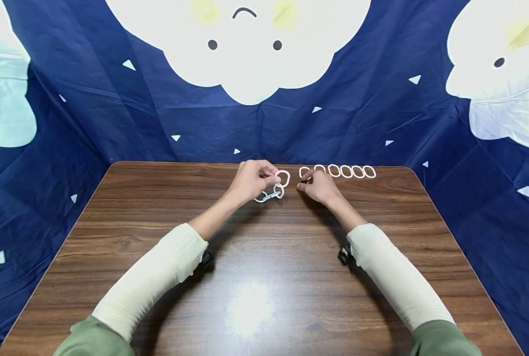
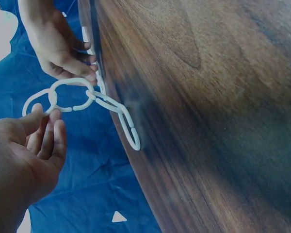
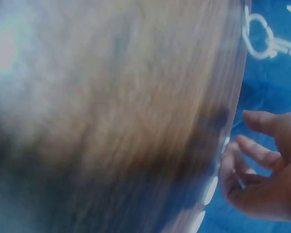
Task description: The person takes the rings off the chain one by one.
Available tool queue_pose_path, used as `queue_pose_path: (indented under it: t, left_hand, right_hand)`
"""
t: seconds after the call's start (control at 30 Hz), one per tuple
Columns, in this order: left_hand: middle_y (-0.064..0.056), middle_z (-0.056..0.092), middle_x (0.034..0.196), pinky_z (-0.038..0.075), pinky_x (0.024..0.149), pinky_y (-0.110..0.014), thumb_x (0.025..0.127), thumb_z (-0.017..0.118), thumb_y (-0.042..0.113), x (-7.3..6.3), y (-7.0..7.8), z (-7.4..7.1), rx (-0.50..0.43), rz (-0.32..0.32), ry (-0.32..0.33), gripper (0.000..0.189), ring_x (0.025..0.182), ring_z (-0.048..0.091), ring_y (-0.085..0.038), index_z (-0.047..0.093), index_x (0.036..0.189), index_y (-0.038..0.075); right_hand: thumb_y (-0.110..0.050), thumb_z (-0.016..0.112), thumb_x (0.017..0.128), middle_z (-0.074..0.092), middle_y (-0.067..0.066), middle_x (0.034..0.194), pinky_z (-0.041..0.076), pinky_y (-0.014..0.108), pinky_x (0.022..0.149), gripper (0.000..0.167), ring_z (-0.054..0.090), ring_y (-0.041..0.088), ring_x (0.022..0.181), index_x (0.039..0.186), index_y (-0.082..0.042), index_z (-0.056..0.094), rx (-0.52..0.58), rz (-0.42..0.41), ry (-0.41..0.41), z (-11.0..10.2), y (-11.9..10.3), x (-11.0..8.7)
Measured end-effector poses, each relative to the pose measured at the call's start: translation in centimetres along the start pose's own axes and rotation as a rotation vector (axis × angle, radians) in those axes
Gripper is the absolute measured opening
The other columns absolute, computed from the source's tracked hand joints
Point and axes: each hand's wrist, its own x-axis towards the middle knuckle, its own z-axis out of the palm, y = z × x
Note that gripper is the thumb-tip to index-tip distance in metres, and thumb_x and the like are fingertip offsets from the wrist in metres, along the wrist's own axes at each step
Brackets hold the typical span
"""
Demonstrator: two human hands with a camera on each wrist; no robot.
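My left hand (image 1: 253,180) pinches the end link (image 1: 288,179) of a short white plastic chain (image 1: 270,196) between thumb and fingertips. Several oval links hang from it, and the lower end trails at the tabletop. In the left wrist view a small split shows in the side of a chain link (image 2: 82,79). To the right, my right hand (image 1: 319,187) hovers over the near end of a row of loose white links (image 1: 352,172), fingers loosely bent. The right wrist view shows a gap between its thumb and fingers, with nothing held.
The brown wood-grain table (image 1: 264,247) ends just behind the links, which lie along its back edge. A dark blue cloth (image 1: 353,118) with white clouds and triangles hangs behind and at both sides.
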Motion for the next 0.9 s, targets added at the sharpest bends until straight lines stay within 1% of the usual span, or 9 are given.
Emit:
queue_pose_path:
  t: [0.1,0.17,0.27,0.33,0.4,0.53,0.6,0.77,0.9]
  left_hand:
    - [-0.011,0.088,0.102,0.061,0.084,-0.033,0.097,0.09,0.013,0.0,-0.1,0.0,-0.003,0.0,0.002,0.021,0.095,0.083,-0.025,0.084,0.114,0.001]
    - [-0.011,0.088,0.102,0.061,0.084,-0.033,0.097,0.09,0.013,0.0,-0.1,0.0,-0.003,-0.001,0.0,0.021,0.095,0.083,-0.025,0.084,0.114,0.001]
    - [-0.011,0.088,0.103,0.061,0.083,-0.033,0.097,0.09,0.014,0.0,-0.1,0.0,0.0,-0.005,-0.004,0.021,0.095,0.083,-0.025,0.084,0.114,0.001]
    - [-0.011,0.088,0.104,0.062,0.084,-0.033,0.097,0.09,0.013,0.1,-0.1,0.0,0.001,-0.004,-0.006,0.021,0.096,0.083,-0.025,0.084,0.114,0.001]
    - [-0.012,0.088,0.104,0.062,0.085,-0.035,0.098,0.089,0.013,0.0,0.0,0.0,0.002,-0.002,-0.006,0.021,0.097,0.083,-0.025,0.084,0.114,0.001]
    - [-0.012,0.088,0.104,0.063,0.086,-0.038,0.098,0.089,0.013,0.0,0.0,0.1,-0.001,-0.009,-0.008,0.022,0.096,0.083,-0.026,0.084,0.115,0.0]
    - [-0.012,0.088,0.104,0.063,0.086,-0.039,0.098,0.089,0.014,-0.1,0.0,0.1,-0.001,-0.017,-0.01,0.022,0.096,0.083,-0.026,0.084,0.115,0.0]
    - [-0.012,0.088,0.104,0.064,0.088,-0.04,0.098,0.089,0.013,-0.2,0.0,0.2,-0.006,-0.02,-0.007,0.018,0.096,0.083,-0.026,0.085,0.113,0.003]
    - [-0.012,0.088,0.103,0.065,0.088,-0.041,0.098,0.089,0.012,-0.2,0.1,0.1,-0.012,-0.014,-0.002,0.016,0.096,0.084,-0.026,0.085,0.111,0.004]
  right_hand:
    - [-0.034,0.077,0.101,0.07,0.023,0.141,0.045,0.061,0.121,0.047,0.055,0.048,0.139,0.138,-0.004,0.074,-0.048,-0.048,-0.038,0.0,-1.4,-1.5]
    - [-0.034,0.074,0.104,0.059,0.028,0.158,0.038,0.069,0.125,0.058,0.043,0.056,0.15,0.15,-0.001,0.066,-0.089,-0.056,-0.078,-0.1,-2.4,-2.4]
    - [-0.04,0.067,0.109,0.036,0.029,0.179,0.032,0.074,0.13,0.072,0.028,0.058,0.164,0.167,0.0,0.049,-0.174,-0.027,-0.17,-1.0,-5.1,-4.4]
    - [-0.043,0.062,0.113,0.024,0.026,0.186,0.028,0.073,0.134,0.078,0.021,0.054,0.171,0.173,0.0,0.037,-0.229,-0.015,-0.231,-1.3,-6.3,-5.3]
    - [-0.046,0.057,0.115,0.016,0.024,0.189,0.022,0.071,0.139,0.083,0.014,0.049,0.175,0.177,0.001,0.027,-0.256,0.013,-0.288,-1.9,-7.7,-6.3]
    - [-0.065,0.05,0.114,0.011,0.027,0.189,0.02,0.072,0.139,0.097,0.009,0.05,0.176,0.178,0.001,0.02,-0.29,0.012,-0.332,-0.9,-6.5,-5.4]
    - [-0.067,0.049,0.113,0.01,0.027,0.189,0.019,0.072,0.139,0.099,0.006,0.051,0.176,0.178,0.001,0.018,-0.291,0.022,-0.338,-0.8,-6.5,-5.3]
    - [-0.055,0.05,0.117,0.009,0.026,0.189,0.01,0.07,0.141,0.089,-0.003,0.051,0.176,0.179,0.0,0.017,-0.291,0.079,-0.35,-1.5,-7.7,-5.5]
    - [-0.056,0.05,0.117,0.009,0.025,0.189,0.007,0.072,0.141,0.089,-0.007,0.053,0.175,0.179,-0.001,0.017,-0.293,0.096,-0.361,-1.6,-7.4,-5.0]
